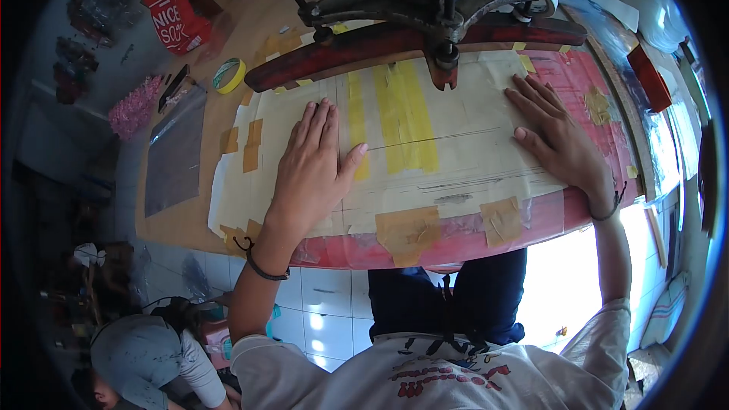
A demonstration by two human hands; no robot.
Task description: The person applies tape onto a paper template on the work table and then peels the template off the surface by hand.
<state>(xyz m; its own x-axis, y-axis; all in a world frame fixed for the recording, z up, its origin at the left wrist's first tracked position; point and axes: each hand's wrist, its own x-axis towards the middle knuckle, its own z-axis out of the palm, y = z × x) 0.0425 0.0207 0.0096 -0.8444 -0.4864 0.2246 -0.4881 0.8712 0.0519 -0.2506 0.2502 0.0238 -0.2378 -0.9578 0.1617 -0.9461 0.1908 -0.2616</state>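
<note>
A cream paper sheet (463, 118) with pencil lines and yellow tape strips (399, 110) covers much of the worktable, fixed at its near edge with brown tape (410, 234). My left hand (317, 159) lies flat on the sheet, left of the yellow strips, its thumb spread. Flat on the sheet's right part, fingers apart, rests my right hand (553, 130). Neither hand holds anything. Beyond both hands, a long dark red bar (342, 53) on a black metal clamp frame (444, 7) spans the sheet's far side.
On the table's left are a yellow tape roll (228, 76), a dark plastic sheet (175, 148) and a red bag (173, 11). Pink mesh material (133, 108) hangs near the left edge. Another person (148, 357) bends down at the lower left. An orange-red block (649, 77) is at the right.
</note>
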